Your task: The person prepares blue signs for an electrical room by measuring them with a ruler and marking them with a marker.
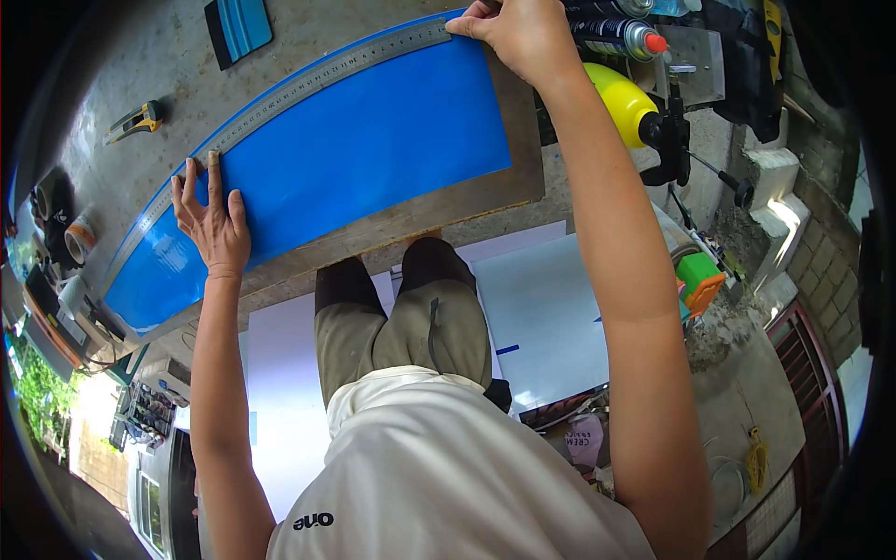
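A long steel ruler [322, 80] lies along the far edge of a blue sheet [364, 140] on the worktable. My left hand [215, 215] is open, its spread fingers lying on the ruler and the sheet at the left. At the ruler's right end, my right hand [523, 35] is closed, with the thumb and bent fingers pinching that end. Some of its fingers are partly hidden at the top of the view. Beyond the ruler lie a yellow and black utility knife [138, 121] and a blue squeegee [245, 33] with a dark edge.
A yellow spray bottle [618, 105] and spray cans [611, 39] stand right of the sheet. Rolls of tape [80, 238] sit at the far left. White panels [541, 308] lie below the table's near edge. Yellow-handled scissors [757, 459] are at the lower right.
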`<state>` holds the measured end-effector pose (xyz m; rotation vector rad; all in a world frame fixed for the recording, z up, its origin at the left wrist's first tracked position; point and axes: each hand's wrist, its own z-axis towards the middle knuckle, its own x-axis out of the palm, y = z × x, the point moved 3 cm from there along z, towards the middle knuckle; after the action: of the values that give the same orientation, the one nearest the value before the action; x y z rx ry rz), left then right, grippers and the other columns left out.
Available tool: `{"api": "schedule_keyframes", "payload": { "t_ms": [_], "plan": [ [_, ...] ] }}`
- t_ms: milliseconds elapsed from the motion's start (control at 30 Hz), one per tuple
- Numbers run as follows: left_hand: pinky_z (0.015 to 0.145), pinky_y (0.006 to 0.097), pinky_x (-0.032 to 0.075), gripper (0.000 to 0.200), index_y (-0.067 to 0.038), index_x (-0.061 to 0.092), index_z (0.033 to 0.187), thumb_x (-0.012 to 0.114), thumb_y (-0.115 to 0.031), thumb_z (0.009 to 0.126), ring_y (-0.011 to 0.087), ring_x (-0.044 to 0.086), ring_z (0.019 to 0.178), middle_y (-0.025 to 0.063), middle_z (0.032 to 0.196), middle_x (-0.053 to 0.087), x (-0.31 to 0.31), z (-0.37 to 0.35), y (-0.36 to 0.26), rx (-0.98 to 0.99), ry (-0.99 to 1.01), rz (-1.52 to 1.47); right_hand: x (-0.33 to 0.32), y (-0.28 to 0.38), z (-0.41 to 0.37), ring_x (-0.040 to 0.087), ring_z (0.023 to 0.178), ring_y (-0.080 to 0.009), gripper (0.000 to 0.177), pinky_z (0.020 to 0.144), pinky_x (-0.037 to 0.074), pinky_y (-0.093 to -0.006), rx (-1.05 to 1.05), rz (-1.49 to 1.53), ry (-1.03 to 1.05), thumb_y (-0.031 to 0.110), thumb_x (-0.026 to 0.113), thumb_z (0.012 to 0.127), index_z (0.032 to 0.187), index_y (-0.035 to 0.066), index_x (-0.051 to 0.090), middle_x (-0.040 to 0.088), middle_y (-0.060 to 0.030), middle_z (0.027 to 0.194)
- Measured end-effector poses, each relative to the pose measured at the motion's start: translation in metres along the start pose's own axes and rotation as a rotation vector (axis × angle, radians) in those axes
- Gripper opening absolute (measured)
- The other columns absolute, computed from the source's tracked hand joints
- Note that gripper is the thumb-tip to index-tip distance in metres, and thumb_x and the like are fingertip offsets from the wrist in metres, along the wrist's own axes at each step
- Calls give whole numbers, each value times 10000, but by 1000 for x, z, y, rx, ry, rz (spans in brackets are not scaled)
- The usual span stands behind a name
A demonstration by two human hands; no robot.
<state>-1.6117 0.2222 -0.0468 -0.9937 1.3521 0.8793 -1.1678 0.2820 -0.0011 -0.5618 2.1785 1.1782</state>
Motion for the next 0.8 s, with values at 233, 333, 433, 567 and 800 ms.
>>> {"api": "schedule_keyframes", "payload": {
  "t_ms": [233, 333, 433, 567, 800],
  "plan": [
    [1241, 521, 138, 581, -336, 391, 1598, 387, -515, 1045, 340, 153, 1555, 43, 1672, 254, 0, 0, -1, -8, -7, -5, 1, 1, 0, 748, 768, -325, 213, 756, 571, -398, 21, -3, -3, 160, 877, 769, 776, -19, 762, 735, -219, 782],
    [1240, 524, 141, 584, -323, 401, 1594, 394, -508, 1041, 351, 171, 1549, 61, 1664, 276, -1, 1, -3, -7, -22, -18, -1, 1, 0, 747, 772, -333, 212, 761, 571, -401, 11, -8, -8, 163, 877, 768, 774, -15, 762, 735, -221, 788],
    [1239, 527, 143, 590, -313, 405, 1593, 393, -515, 1039, 357, 181, 1545, 73, 1658, 292, -1, 0, -3, -5, -22, -12, -1, 1, 0, 746, 776, -341, 217, 763, 570, -404, 13, -21, -2, 169, 879, 764, 771, -14, 761, 734, -224, 791],
    [1239, 529, 145, 589, -315, 404, 1594, 390, -518, 1040, 358, 183, 1544, 72, 1660, 288, 0, 0, -2, -5, -23, -6, -8, 7, -8, 746, 780, -349, 221, 761, 570, -409, -38, 3, -13, 172, 879, 761, 765, -13, 758, 731, -229, 790],
    [1239, 530, 153, 585, -317, 411, 1589, 390, -519, 1041, 357, 185, 1542, 64, 1660, 286, -2, 0, -3, -16, -18, 1, -3, -2, -1, 746, 798, -347, 228, 758, 568, -407, 17, -13, 17, 177, 866, 779, 801, -21, 756, 732, -234, 809]
  ]
}}
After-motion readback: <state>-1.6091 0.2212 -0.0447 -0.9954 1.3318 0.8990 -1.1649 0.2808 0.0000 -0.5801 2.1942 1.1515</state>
